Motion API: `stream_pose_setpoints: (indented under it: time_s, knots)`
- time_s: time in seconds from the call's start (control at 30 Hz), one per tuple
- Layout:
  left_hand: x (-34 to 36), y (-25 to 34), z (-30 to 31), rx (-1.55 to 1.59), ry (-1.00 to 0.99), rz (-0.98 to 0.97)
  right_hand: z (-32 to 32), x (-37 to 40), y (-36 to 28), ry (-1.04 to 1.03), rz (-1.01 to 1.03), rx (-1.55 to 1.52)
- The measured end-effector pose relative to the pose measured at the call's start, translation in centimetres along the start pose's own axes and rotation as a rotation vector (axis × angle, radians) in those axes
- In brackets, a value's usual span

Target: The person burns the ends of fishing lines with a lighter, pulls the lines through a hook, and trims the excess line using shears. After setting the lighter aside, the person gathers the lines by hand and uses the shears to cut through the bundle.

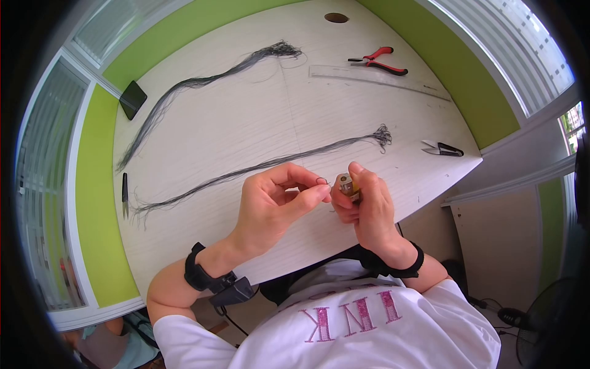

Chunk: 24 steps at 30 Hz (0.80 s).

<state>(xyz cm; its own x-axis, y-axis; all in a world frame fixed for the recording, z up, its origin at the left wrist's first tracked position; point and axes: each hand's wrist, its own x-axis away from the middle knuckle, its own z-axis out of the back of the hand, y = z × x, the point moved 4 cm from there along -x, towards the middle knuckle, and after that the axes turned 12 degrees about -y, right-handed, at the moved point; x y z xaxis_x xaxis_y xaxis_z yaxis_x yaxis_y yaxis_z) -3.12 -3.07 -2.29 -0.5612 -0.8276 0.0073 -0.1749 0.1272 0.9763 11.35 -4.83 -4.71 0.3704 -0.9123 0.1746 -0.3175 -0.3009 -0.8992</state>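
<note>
My left hand [270, 200] is closed, pinching a small dark curved hook [321, 181] between thumb and fingertips. Just to its right, my right hand [369, 209] is wrapped around a lighter [348, 186] with a metal top and a yellowish body; the thumb is raised beside the top. No flame can be made out. The lighter's top is close to the pinched hook. Beyond both hands lies a long bundle of dark lines [264, 164], its right end a cluster of small hooks [382, 136].
A second dark line bundle [209, 80] lies farther back. Red-handled pliers [380, 60] and a clear ruler [375, 80] are at the back right. Thread snips [442, 149] lie at right, others [125, 195] at left. A dark flat device [133, 100] stands by the left panel.
</note>
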Motion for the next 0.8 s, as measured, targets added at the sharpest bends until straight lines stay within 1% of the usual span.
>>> stream_pose_setpoints:
  time_s: [0.13, 0.2, 0.3, 0.4, 0.47, 0.63, 0.7, 0.73, 0.8]
  knots:
    - [0.0, 0.0, 0.0, 0.004, 0.005, 0.002, -0.1, 0.1, -0.2, 0.006, 0.027, -0.015]
    - [0.0, -0.1, 0.1, 0.004, 0.008, -0.001, 0.0, 0.1, 0.0, -0.036, 0.012, -0.015]
    - [0.1, -0.2, 0.3, 0.028, -0.047, 0.041, -0.1, 0.0, 0.2, -0.022, 0.009, -0.001]
    - [0.0, -0.1, 0.2, 0.004, 0.005, 0.000, -0.3, 0.1, 0.0, -0.025, -0.013, 0.009]
    - [0.1, -0.2, 0.4, 0.046, -0.057, 0.023, -0.5, 0.1, -0.2, -0.015, -0.022, 0.012]
    - [0.1, -0.2, 0.4, 0.032, -0.068, 0.027, 0.1, 0.1, 0.0, -0.028, -0.015, 0.019]
    - [0.1, -0.2, 0.5, 0.032, -0.072, 0.021, 0.7, 0.2, 0.0, -0.048, 0.064, -0.090]
    - [0.1, -0.2, 0.5, 0.033, -0.073, 0.030, 0.5, 0.2, -0.1, -0.049, 0.064, -0.089]
    - [0.2, -0.4, 0.6, 0.036, -0.075, 0.038, -0.1, 0.4, -1.6, -0.029, 0.356, 0.099]
